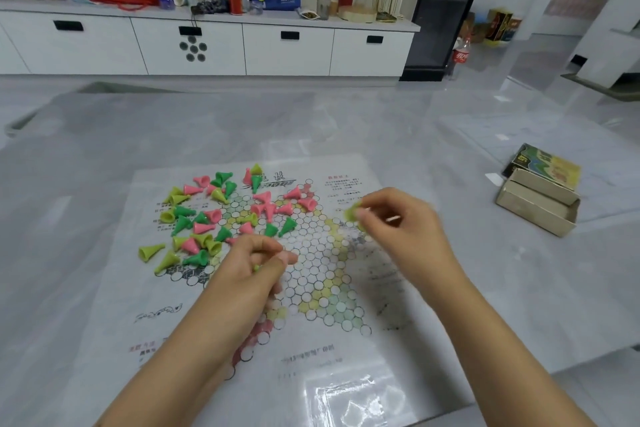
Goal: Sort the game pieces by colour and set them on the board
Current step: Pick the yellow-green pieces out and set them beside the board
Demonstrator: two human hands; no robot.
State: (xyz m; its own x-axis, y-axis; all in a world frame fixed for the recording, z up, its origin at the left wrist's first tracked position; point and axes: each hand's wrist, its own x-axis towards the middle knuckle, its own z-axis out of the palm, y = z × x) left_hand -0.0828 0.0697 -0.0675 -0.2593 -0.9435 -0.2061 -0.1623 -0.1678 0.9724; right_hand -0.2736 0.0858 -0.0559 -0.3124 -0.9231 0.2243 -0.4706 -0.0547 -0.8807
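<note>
A person sorts cone-shaped game pieces [221, 215] on a printed board [311, 270] spread across the grey surface [450, 253]. The right hand [398, 229] pinches a yellow-green piece [353, 213] over the board's right side; the left hand [256, 263], fingers curled, appears to hold another small yellow-green piece. Pink, green and yellow-green pieces lie mixed toward the board's far-left corner. The next move likely calls for setting the held piece upright on a matching circle.
</note>
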